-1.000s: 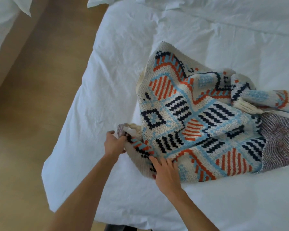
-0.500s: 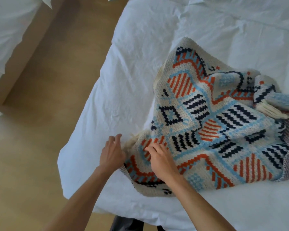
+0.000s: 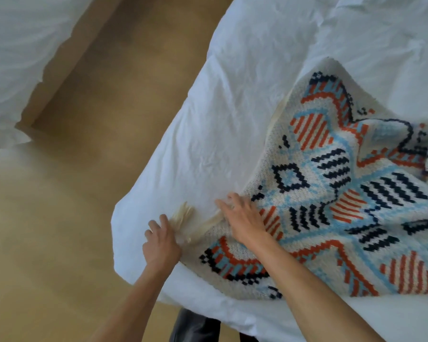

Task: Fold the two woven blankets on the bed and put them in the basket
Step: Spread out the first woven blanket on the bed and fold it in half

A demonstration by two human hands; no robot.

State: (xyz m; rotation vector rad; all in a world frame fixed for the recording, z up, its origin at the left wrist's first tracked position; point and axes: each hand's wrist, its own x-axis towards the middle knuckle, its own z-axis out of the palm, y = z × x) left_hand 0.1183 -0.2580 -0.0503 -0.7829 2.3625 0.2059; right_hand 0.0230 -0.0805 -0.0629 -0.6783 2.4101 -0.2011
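Observation:
A woven blanket [image 3: 336, 193] with orange, navy and light-blue geometric patterns on cream lies spread over the corner of the white bed [image 3: 232, 95]. Its cream tassel [image 3: 183, 215] pokes out at the near-left corner. My left hand [image 3: 161, 245] rests at that corner, fingers curled against the tassel and blanket edge. My right hand [image 3: 242, 218] lies flat on the blanket's left edge, fingers spread. The second blanket and the basket are out of view.
Wooden floor [image 3: 84, 193] runs along the left of the bed. Another white bed or duvet [image 3: 17, 58] fills the far left. A dark object [image 3: 195, 327] shows below the bed's near edge.
The blanket's folded-under corner has been pulled out toward the bed's corner and flattened. Both hands moved left with it, and the tassel now lies exposed. The camera has shifted, pushing the blanket rightward.

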